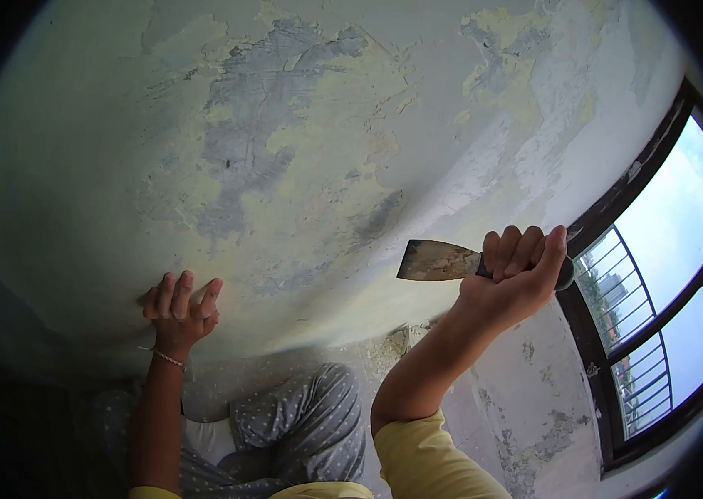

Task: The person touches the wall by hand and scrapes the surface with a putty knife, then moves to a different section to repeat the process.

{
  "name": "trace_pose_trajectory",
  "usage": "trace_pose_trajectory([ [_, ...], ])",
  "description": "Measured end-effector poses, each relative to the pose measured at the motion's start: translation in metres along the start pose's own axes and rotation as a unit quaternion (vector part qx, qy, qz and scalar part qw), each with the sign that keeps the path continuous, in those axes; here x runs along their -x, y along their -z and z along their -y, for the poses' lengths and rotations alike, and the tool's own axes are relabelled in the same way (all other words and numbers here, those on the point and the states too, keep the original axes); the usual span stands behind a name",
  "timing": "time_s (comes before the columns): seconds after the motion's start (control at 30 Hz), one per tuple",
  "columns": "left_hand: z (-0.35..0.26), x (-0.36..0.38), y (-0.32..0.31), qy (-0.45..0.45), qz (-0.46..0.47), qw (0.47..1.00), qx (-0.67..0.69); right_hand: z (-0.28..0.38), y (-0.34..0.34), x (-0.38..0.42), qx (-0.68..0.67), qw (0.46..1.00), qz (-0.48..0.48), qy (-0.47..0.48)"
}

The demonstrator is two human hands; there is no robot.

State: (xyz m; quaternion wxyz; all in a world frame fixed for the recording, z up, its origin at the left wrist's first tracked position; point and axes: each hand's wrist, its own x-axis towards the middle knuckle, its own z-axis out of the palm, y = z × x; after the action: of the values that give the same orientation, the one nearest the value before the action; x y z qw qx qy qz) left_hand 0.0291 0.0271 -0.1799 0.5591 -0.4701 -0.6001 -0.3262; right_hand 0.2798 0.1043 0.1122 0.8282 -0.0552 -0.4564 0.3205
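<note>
My right hand [519, 270] is wrapped round the dark handle of a putty knife [437, 260]. The broad blade points left, its metal smeared with dried residue, and it appears apart from the wall. At the lower left, my left hand [183, 309] is up at the wall [310, 191] with fingers apart and slightly bent, holding nothing; whether its fingertips press on the surface is hard to tell. Paint has come off the wall in patches, baring a grey patch [260, 108] ringed by pale yellow layers.
To the right, a dark-framed window [589, 220] with a metal railing [643, 308] outside lets in daylight. Below it runs a second worn wall surface [543, 399]. My folded legs in dotted grey trousers [301, 416] are close beneath the wall.
</note>
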Motion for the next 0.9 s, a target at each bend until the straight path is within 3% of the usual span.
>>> trace_pose_trajectory([
  [0.13, 0.003, -0.001, 0.0, -0.015, 0.01, 1.0, 0.001, -0.043, 0.007, -0.005, 0.08, 0.986, 0.052, -0.134],
  [0.2, 0.0, 0.001, -0.001, -0.003, 0.003, 1.0, 0.003, -0.038, 0.015, -0.004, 0.077, 0.984, 0.088, -0.134],
  [0.27, 0.0, 0.005, -0.003, -0.005, 0.005, 1.0, 0.009, -0.024, 0.026, -0.003, 0.002, 0.986, 0.144, -0.089],
  [0.33, 0.0, 0.007, -0.004, -0.003, 0.007, 1.0, 0.006, 0.001, 0.03, -0.005, 0.001, 0.97, 0.241, 0.036],
  [0.4, 0.001, 0.007, -0.004, -0.006, 0.01, 1.0, -0.005, 0.012, 0.041, -0.007, -0.062, 0.95, 0.291, 0.095],
  [0.53, 0.0, 0.008, -0.003, -0.01, 0.018, 1.0, 0.007, -0.033, 0.047, 0.002, 0.008, 0.96, 0.28, -0.019],
  [0.63, 0.001, 0.007, -0.002, -0.014, 0.016, 1.0, -0.002, -0.025, 0.046, -0.005, 0.012, 0.955, 0.293, -0.044],
  [0.73, 0.0, 0.006, -0.003, -0.01, 0.017, 1.0, -0.001, 0.014, 0.047, -0.016, -0.056, 0.943, 0.328, 0.014],
  [0.83, -0.002, 0.003, -0.002, -0.006, 0.016, 1.0, -0.003, 0.01, 0.051, -0.021, -0.063, 0.939, 0.335, 0.036],
  [0.9, 0.001, 0.008, -0.003, -0.03, 0.024, 0.999, -0.004, -0.038, 0.044, -0.007, -0.025, 0.955, 0.279, -0.101],
])
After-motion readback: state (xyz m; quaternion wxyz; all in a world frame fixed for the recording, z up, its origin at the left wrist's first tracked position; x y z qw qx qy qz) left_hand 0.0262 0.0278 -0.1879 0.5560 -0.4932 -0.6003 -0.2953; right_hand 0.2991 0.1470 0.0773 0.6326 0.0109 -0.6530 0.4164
